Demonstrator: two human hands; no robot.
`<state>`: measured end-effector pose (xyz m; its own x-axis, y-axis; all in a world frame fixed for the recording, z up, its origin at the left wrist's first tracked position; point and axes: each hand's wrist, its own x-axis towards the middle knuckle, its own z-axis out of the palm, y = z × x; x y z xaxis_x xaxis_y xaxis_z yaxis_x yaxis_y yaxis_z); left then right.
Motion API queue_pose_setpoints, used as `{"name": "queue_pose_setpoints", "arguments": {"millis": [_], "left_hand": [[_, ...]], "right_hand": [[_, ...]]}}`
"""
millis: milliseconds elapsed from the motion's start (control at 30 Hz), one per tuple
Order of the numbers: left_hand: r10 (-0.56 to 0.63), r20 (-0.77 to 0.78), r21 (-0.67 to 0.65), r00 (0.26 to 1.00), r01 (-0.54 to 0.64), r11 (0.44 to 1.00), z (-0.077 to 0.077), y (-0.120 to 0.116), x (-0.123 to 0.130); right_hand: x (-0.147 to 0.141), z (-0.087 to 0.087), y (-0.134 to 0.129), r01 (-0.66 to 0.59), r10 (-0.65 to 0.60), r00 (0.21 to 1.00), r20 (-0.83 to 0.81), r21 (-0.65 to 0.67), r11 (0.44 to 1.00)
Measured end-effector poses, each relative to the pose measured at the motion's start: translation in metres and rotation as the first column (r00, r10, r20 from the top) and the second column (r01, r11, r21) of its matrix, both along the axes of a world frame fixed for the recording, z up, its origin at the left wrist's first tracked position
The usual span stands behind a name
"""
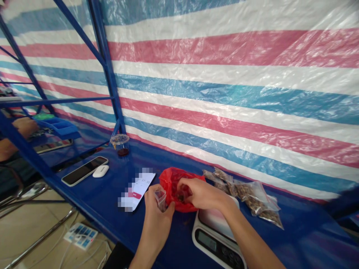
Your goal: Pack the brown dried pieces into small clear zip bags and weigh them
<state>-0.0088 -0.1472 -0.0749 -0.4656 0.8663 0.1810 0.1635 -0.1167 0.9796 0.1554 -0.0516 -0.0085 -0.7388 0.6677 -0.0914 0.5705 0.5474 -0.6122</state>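
Note:
My left hand is closed around a small clear zip bag, held upright at the near left edge of a red plastic bag. Inside the mouth of that red bag, my right hand has its fingers bent together over some dark brown bits; exactly what they pinch is hard to make out. Below my right forearm sits a white digital scale, its display reading about 0.0. Several filled zip bags of brown dried pieces lie to the right of the red bag.
Left on the blue table are a lit phone, a dark-screened phone, a white earbud case and a lidded cup. A blue metal frame and striped sheet stand behind. Another person's hand shows far left.

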Motion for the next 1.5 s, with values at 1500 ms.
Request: {"name": "queue_pose_setpoints", "arguments": {"millis": [1500], "left_hand": [[-0.073,-0.153,-0.269,0.985,0.030,0.963,-0.011,-0.043,0.001]], "right_hand": [[0.013,0.018,0.002,0.045,-0.157,0.945,0.288,0.360,0.932]]}}
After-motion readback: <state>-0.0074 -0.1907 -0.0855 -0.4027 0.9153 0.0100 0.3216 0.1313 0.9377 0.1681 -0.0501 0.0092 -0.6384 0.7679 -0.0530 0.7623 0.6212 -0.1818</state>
